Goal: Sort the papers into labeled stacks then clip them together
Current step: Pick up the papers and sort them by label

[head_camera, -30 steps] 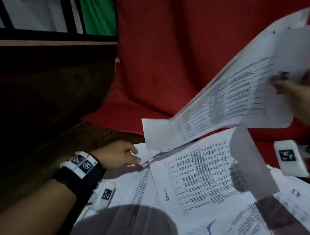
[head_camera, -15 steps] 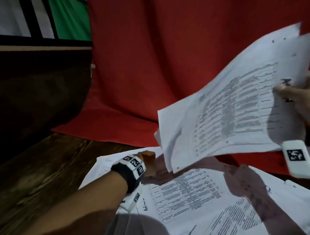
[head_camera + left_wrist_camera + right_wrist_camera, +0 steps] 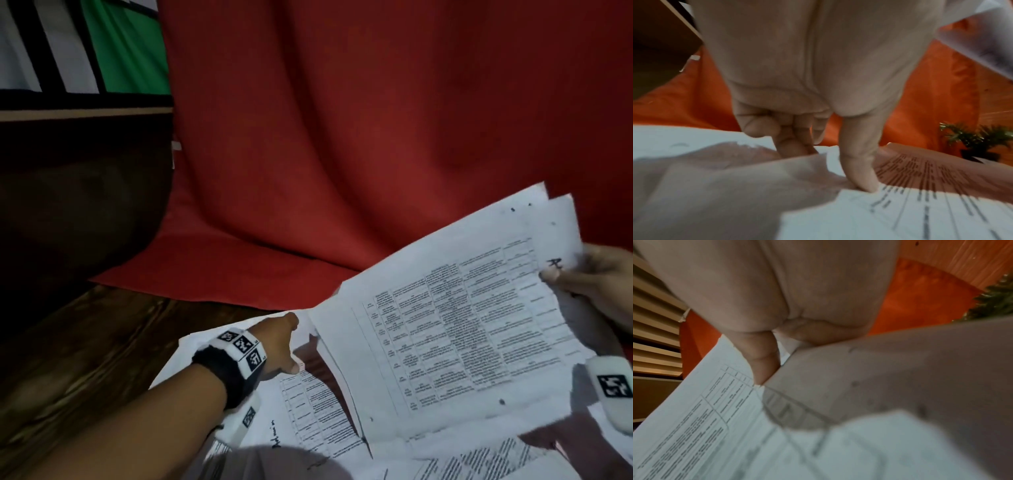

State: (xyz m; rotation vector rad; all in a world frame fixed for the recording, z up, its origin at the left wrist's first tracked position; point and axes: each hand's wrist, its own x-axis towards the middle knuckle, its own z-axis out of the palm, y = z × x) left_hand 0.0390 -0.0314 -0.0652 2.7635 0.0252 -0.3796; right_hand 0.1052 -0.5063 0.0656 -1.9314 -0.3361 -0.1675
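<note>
My right hand (image 3: 561, 279) holds up a bundle of printed table sheets (image 3: 455, 335) by its right edge, tilted over the table. In the right wrist view the thumb (image 3: 760, 363) presses on top of the bundle (image 3: 705, 426) and the other fingers are hidden beneath. More printed papers (image 3: 308, 411) lie spread on the table under the bundle. My left hand (image 3: 291, 346) reaches onto them, its fingers partly hidden by the raised bundle. In the left wrist view its thumb (image 3: 863, 175) and curled fingers (image 3: 791, 142) pinch a bunched sheet (image 3: 756, 178) of the pile.
A red cloth (image 3: 342, 137) hangs behind and drapes onto the dark wooden table (image 3: 85, 359). Dark furniture (image 3: 68, 205) stands at the left. A small potted plant (image 3: 978, 139) shows at the far right in the left wrist view.
The right hand has lowered the bundle toward the table. The left hand has moved right, from the pile's left edge to the sheets under the bundle.
</note>
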